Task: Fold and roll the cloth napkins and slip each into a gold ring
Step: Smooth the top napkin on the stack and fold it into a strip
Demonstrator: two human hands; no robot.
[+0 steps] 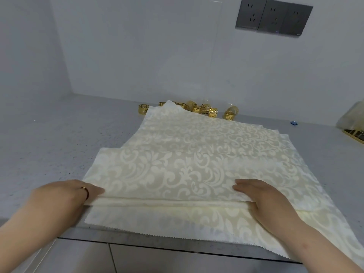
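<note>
Napkins (pixel 197 146), soft cream cloth with leafy swirls, lying stacked on speckled grey counter (pixel 59 138). Left hand (pixel 65 196) and right hand (pixel 264 200) pinching top napkin's folded near edge. About eight shiny gold rings (pixel 208 111) sitting behind.

A pale grey speckled stone table (pixel 59 138) meets white walls at a corner, its front edge running above grey cabinet fronts. Cream damask cloth napkins (pixel 197 154) with pinked edges lie spread in overlapping layers across its middle, the lowest one reaching the front edge. Behind them, near the back wall, a loose cluster of gold fretwork napkin rings (pixel 208 110) sits on the surface. A small blue object (pixel 293 123) lies apart to the right.
</note>
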